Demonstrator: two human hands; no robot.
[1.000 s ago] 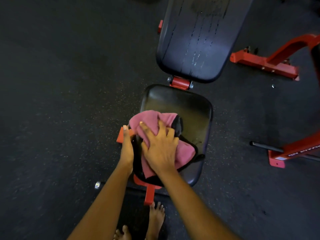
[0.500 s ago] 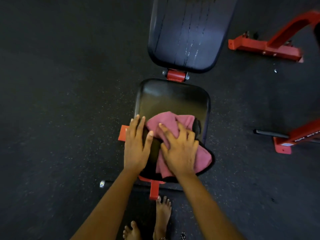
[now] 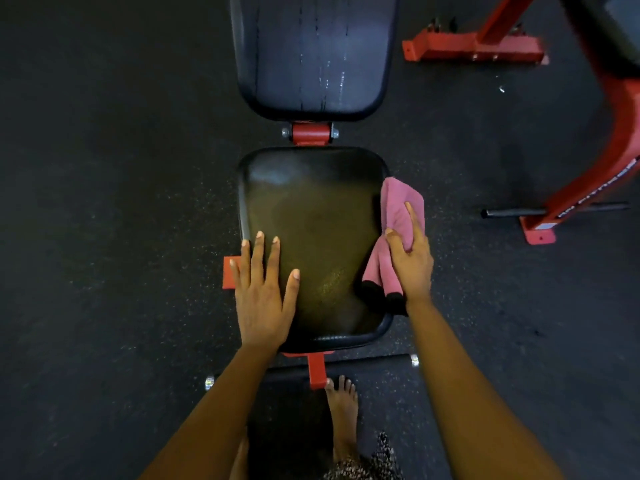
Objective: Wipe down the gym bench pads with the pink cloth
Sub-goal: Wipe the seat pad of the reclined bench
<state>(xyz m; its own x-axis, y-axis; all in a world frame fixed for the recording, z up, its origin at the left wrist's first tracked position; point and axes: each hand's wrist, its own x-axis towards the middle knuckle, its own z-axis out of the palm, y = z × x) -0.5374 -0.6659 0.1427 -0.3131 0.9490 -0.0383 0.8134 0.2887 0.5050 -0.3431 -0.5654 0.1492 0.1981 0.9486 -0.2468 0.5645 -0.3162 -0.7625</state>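
Observation:
The black seat pad [image 3: 318, 216] of a red-framed gym bench lies below me, with the back pad [image 3: 311, 53] beyond it, streaked with wet lines. My left hand [image 3: 263, 292] rests flat on the seat pad's near left side, fingers straight. My right hand [image 3: 410, 261] presses the pink cloth [image 3: 398, 213] against the seat pad's right edge, with my thumb and fingers around the cloth. The cloth's black-trimmed ends hang down by my wrist.
Red frames of other gym machines [image 3: 478, 50] stand at the right, one with a black bar [image 3: 512, 213] sticking out over the floor. The bench's red foot [image 3: 317, 370] and crossbar are near my bare foot [image 3: 343, 407]. Dark speckled rubber floor lies all around.
My right hand has slid the cloth from the middle of the seat pad to its right edge. My left hand has spread flat on the pad's left side.

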